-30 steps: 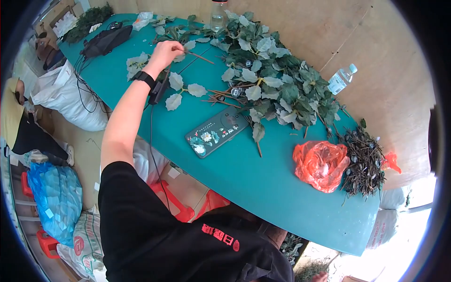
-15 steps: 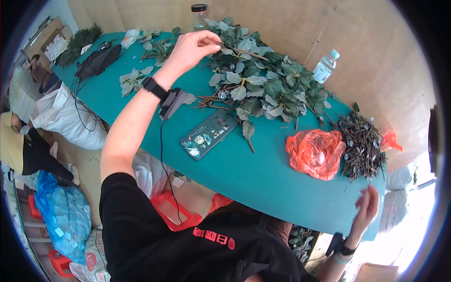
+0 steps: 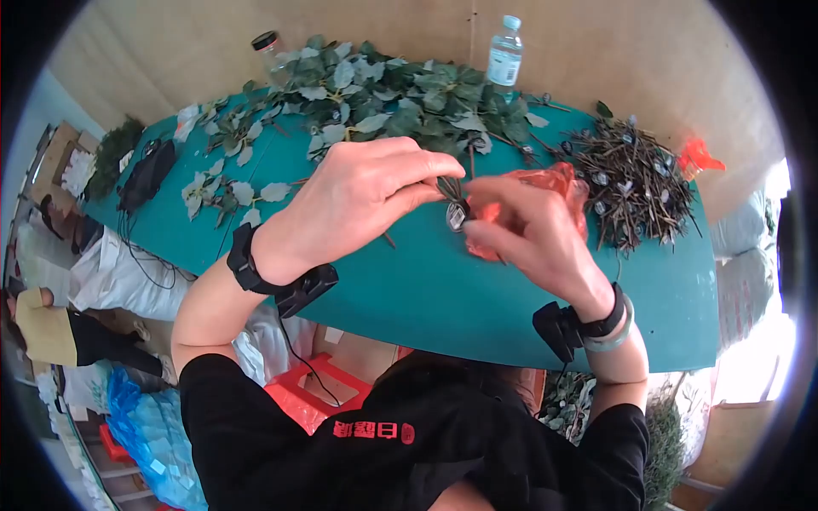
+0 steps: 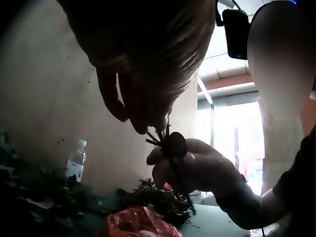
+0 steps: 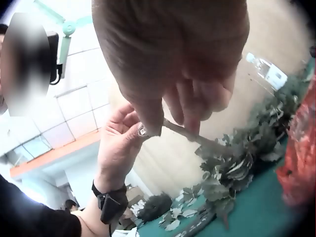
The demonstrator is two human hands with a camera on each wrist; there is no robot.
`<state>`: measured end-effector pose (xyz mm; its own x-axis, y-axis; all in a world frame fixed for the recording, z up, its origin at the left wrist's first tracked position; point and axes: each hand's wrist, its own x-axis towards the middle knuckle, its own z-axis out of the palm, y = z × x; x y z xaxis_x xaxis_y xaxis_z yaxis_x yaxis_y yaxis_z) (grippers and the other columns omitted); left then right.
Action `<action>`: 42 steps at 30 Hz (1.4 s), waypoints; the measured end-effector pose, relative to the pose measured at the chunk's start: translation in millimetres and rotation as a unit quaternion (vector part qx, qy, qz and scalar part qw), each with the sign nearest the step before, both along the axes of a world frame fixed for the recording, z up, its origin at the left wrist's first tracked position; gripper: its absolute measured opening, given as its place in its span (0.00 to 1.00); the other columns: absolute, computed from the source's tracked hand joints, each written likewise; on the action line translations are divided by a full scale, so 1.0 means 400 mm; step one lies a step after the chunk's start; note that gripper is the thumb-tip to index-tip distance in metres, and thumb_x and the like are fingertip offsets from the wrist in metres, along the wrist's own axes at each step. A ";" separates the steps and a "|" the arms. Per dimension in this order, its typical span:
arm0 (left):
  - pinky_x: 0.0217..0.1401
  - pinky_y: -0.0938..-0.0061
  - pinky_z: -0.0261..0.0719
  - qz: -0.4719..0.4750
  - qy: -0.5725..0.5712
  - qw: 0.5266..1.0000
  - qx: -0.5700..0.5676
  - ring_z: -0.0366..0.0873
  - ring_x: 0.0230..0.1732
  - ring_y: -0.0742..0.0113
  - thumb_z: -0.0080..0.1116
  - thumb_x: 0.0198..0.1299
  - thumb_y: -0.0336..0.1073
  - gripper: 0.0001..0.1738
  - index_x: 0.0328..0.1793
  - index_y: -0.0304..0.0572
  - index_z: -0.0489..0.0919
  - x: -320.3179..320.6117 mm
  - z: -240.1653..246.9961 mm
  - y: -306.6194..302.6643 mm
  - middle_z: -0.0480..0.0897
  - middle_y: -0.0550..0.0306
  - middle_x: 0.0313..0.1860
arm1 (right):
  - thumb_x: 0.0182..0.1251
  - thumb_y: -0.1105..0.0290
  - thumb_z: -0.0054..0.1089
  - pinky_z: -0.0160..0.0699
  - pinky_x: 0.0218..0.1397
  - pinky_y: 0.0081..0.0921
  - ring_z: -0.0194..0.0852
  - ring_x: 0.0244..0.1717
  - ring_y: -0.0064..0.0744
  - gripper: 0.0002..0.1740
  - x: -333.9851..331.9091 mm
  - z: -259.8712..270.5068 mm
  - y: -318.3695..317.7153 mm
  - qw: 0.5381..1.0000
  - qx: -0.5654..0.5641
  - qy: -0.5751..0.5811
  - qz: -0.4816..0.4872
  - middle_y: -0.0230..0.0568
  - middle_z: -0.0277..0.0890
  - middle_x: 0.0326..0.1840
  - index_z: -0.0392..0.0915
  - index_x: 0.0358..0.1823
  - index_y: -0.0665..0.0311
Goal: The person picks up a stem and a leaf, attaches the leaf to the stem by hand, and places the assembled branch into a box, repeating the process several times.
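In the head view the left hand (image 3: 362, 192) pinches a small bunch of thin dark stems (image 3: 448, 187) between thumb and fingertips. A round label (image 3: 457, 216) hangs on the bunch, just below the fingertips. Close against it on the other side is the right hand (image 3: 541, 230), thumb and fingers bent round the bunch. The left wrist view shows the right hand (image 4: 197, 165) gripping the stems under a round dark disc (image 4: 174, 144). From the right wrist, the left hand (image 5: 118, 143) appears beside the label (image 5: 142, 131), and a brown stem (image 5: 190, 134) runs between the right hand's fingers.
Leafy stems (image 3: 409, 94) lie along the wall with a jar (image 3: 271, 58) and a water bottle (image 3: 504, 60). A red plastic bag (image 3: 562, 183) is behind the right hand, beside a twig pile (image 3: 635, 183). The green table's front edge is near the body.
The left hand has moved right and toward the body from the leaves. The right hand has risen from the lower right and met it at the small bunch. The head view has turned.
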<state>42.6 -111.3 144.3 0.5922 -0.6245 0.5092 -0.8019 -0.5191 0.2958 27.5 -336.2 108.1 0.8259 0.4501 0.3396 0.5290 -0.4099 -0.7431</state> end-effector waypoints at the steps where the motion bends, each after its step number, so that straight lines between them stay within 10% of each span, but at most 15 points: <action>1: 0.38 0.76 0.79 -0.009 0.000 1.000 -0.002 0.82 0.34 0.65 0.65 0.52 0.28 0.16 0.48 0.40 0.81 0.004 -0.005 -0.019 0.82 0.53 0.33 | 0.60 0.76 0.60 0.63 0.26 0.15 0.64 0.24 0.12 0.09 0.002 -0.014 -0.014 0.999 0.000 0.049 0.019 0.31 0.73 0.27 0.76 0.42 0.70; 8: 0.43 0.76 0.78 -0.012 -0.062 0.981 -0.186 0.80 0.47 0.68 0.63 0.56 0.30 0.19 0.55 0.36 0.77 0.044 -0.074 -0.178 0.81 0.54 0.47 | 0.66 0.73 0.57 0.62 0.24 0.16 0.63 0.22 0.13 0.06 0.024 -0.078 -0.121 0.983 0.135 0.125 0.005 0.28 0.71 0.24 0.76 0.37 0.69; 11: 0.50 0.77 0.77 -0.041 0.364 0.824 -0.432 0.76 0.53 0.73 0.62 0.58 0.28 0.20 0.58 0.37 0.76 0.043 -0.182 -0.238 0.78 0.53 0.54 | 0.67 0.72 0.55 0.59 0.23 0.13 0.61 0.22 0.10 0.05 0.035 -0.081 -0.157 0.971 0.191 0.145 0.006 0.24 0.70 0.23 0.75 0.36 0.67; 14: 0.49 0.80 0.78 -0.059 0.460 0.776 -0.427 0.77 0.50 0.75 0.61 0.60 0.29 0.19 0.58 0.35 0.76 0.019 -0.235 -0.295 0.79 0.53 0.53 | 0.68 0.72 0.54 0.59 0.23 0.12 0.61 0.23 0.09 0.05 0.046 -0.087 -0.187 0.942 0.244 0.229 0.022 0.24 0.69 0.23 0.75 0.37 0.67; 22: 0.29 0.85 0.77 0.014 0.445 0.831 -0.334 0.79 0.28 0.78 0.61 0.61 0.31 0.09 0.44 0.33 0.81 0.038 -0.294 -0.285 0.83 0.62 0.31 | 0.65 0.74 0.58 0.74 0.36 0.13 0.72 0.31 0.15 0.15 0.089 -0.121 -0.209 0.963 0.172 0.204 0.044 0.30 0.75 0.35 0.72 0.52 0.69; 26: 0.27 0.84 0.76 0.072 0.310 0.905 -0.281 0.78 0.26 0.78 0.64 0.58 0.29 0.06 0.39 0.33 0.82 0.038 -0.289 -0.276 0.82 0.60 0.30 | 0.62 0.76 0.61 0.77 0.42 0.15 0.76 0.35 0.19 0.21 0.093 -0.100 -0.176 0.909 0.361 0.198 0.071 0.34 0.75 0.40 0.70 0.57 0.69; 42: 0.21 0.82 0.73 0.025 0.314 0.883 -0.349 0.77 0.21 0.76 0.65 0.54 0.26 0.05 0.36 0.33 0.82 0.020 -0.310 -0.295 0.82 0.57 0.28 | 0.69 0.73 0.44 0.73 0.29 0.15 0.72 0.26 0.20 0.11 0.085 -0.125 -0.178 0.913 0.367 0.176 0.037 0.40 0.73 0.37 0.69 0.49 0.70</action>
